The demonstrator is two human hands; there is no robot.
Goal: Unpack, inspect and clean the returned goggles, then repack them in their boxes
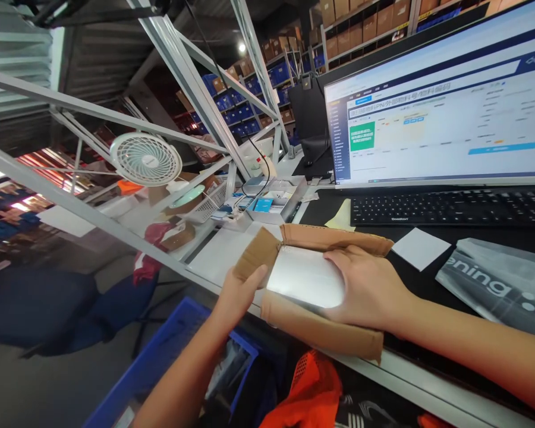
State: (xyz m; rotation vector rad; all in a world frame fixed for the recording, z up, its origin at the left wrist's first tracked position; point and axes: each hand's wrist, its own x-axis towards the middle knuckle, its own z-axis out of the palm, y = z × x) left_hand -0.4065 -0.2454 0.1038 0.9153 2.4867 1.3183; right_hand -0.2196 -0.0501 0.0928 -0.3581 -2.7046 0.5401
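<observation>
An opened cardboard box (323, 336) lies at the desk edge with its brown flaps folded outward. Inside it is a shiny, silvery-white flat package (305, 276); its exact kind cannot be made out. My left hand (238, 291) grips the left flap, thumb on top and fingers behind the cardboard. My right hand (368, 285) reaches over the box from the right, its thumb and fingers spread around the package's right end and holding it. That end of the package is hidden under my palm.
A keyboard (450, 208) and monitor (441, 113) stand behind the box. To the right lie a white paper square (421, 248) and a printed plastic bag (502, 285). Below left is a blue bin (160, 351). A metal frame (116, 229) carrying a fan (146, 158) borders the left side.
</observation>
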